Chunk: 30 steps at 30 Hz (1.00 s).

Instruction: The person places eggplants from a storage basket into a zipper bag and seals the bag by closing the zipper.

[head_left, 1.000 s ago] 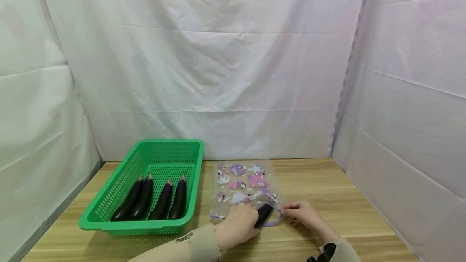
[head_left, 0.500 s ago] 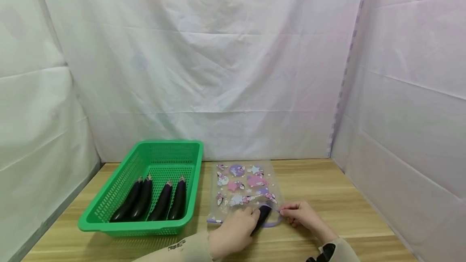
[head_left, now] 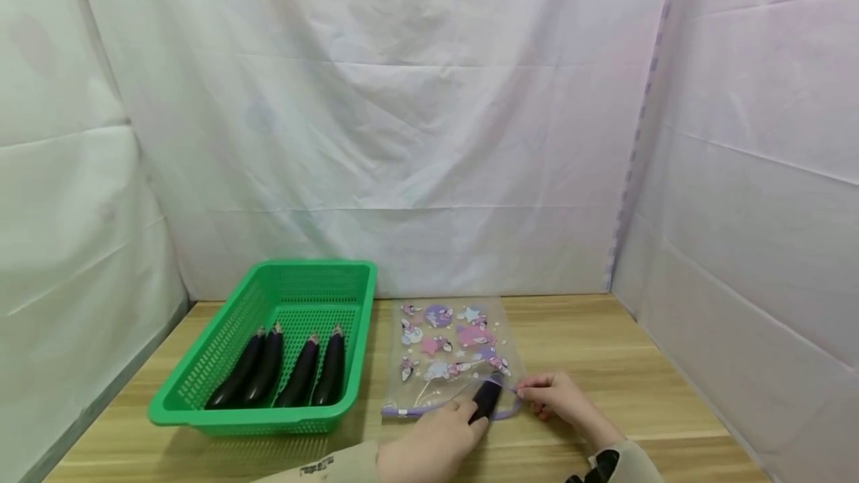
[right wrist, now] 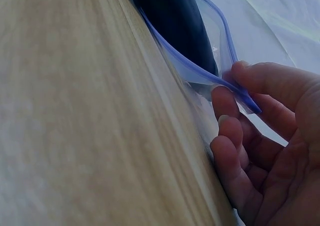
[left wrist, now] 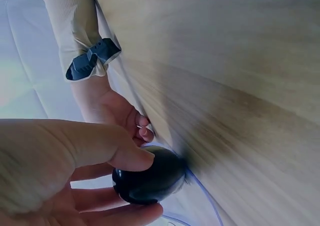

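Observation:
My left hand (head_left: pixel 439 438) grips a dark purple eggplant (head_left: pixel 488 396) near its thick end, thumb on one side and fingers on the other in the left wrist view. The eggplant's far part lies within the mouth of a clear zip bag (head_left: pixel 429 393) printed with pink and purple cartoon figures and stars. In the right wrist view, my right hand (right wrist: pixel 270 136) pinches the right corner of the bag's purple rim (right wrist: pixel 235 88) between thumb and forefinger. That mouth stands apart around the eggplant. A white slider sits at the rim's left end in the head view.
Left of the bag, a green perforated basket (head_left: pixel 359 386) holds several eggplants (head_left: pixel 300 371). The wooden tabletop (head_left: pixel 604 349) runs up to white cloth hangings (head_left: pixel 429 133) at the back and both sides.
My left hand has shifted down and slightly left, back along the eggplant toward its near end, so more of the bag's left rim and slider shows. The right hand has stayed at the corner.

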Tool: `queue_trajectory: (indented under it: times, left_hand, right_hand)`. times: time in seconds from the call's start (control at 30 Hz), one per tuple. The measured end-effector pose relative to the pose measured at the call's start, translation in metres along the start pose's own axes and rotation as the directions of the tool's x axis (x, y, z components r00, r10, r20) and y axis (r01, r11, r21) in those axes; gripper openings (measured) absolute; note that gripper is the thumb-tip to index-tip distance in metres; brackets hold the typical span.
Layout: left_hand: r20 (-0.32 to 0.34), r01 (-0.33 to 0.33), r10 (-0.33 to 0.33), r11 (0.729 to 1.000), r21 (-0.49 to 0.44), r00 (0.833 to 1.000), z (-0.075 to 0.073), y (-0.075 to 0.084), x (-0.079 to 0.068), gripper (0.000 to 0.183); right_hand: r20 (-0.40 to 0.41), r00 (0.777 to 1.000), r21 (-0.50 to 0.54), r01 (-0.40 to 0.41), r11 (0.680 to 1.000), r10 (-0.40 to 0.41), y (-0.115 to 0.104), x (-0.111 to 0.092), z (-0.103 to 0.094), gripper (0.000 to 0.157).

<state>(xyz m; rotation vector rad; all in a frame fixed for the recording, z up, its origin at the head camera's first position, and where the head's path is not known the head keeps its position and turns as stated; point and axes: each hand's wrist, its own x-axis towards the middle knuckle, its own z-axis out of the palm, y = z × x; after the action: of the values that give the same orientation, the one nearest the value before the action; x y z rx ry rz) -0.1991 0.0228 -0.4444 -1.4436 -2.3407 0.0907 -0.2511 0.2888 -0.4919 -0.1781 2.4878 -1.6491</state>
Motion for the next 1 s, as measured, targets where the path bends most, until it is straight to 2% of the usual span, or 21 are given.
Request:
queue_trajectory:
  times: [0.1, 0.3, 0.5, 0.6, 0.83, 1.0]
  left_hand:
    - [-0.008, -0.004, 0.004, 1.000, 0.022, 1.000, -0.001, 0.002, 0.003, 0.038]
    - [0.019, 0.059, -0.060, 0.998, 0.033, 0.998, 0.003, 0.007, 0.013, 0.040]
    - [0.026, 0.085, -0.086, 0.996, 0.029, 0.996, 0.006, 0.008, 0.021, 0.034]
    - [0.031, 0.089, -0.090, 0.996, 0.015, 0.995, 0.007, 0.009, 0.025, 0.028]
    - [-0.017, 0.071, -0.070, 0.996, 0.060, 0.997, 0.010, 0.009, 0.033, 0.017]
    - [-0.027, 0.065, -0.063, 0.996, 0.060, 0.998, 0.009, 0.009, 0.039, 0.018]
  right_hand:
    - [-0.003, 1.000, 0.004, -0.002, 1.000, 0.002, 0.002, 0.000, 0.000, 0.030]
    - [0.000, 1.000, 0.025, 0.002, 1.000, -0.002, 0.004, 0.000, 0.002, 0.030]
    - [0.001, 1.000, 0.030, 0.011, 0.999, -0.011, 0.005, 0.000, 0.003, 0.029]
    - [-0.002, 1.000, 0.029, 0.009, 1.000, -0.009, 0.005, 0.000, 0.003, 0.030]
    - [-0.005, 1.000, 0.028, 0.003, 1.000, -0.003, 0.003, 0.000, 0.002, 0.030]
    - [0.000, 1.000, 0.030, 0.000, 1.000, 0.000, 0.002, 0.001, 0.001, 0.031]
